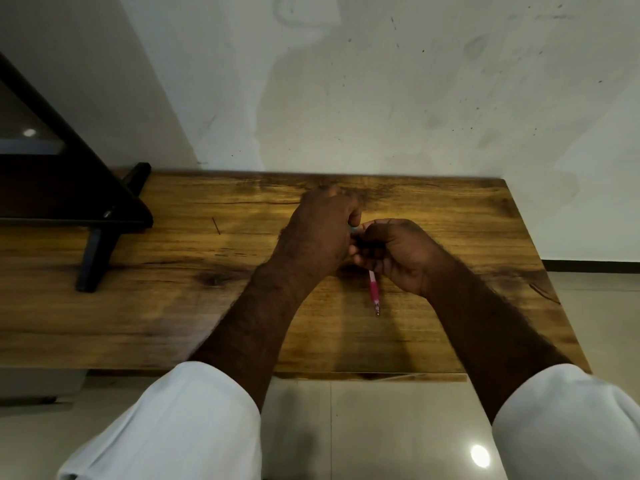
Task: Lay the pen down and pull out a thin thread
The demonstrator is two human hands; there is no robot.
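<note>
the pink pen (373,291) pokes out below the right hand (398,254), tip toward the near table edge, its upper end gripped in that hand's curled fingers. the left hand (320,230) meets it there, fingers curled on a small grey piece, whether part of the pen i cannot tell. both hover over the wooden table (173,289); a black stand (104,216) sits well apart at left.

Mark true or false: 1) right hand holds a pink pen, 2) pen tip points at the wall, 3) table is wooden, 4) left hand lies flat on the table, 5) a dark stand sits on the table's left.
1) Right hand holds the pink pen: true.
2) False: the tip points toward the person.
3) Table is wooden: true.
4) False: the left hand is raised, fingers curled, meeting the right hand.
5) Dark stand on the left: true.
</note>
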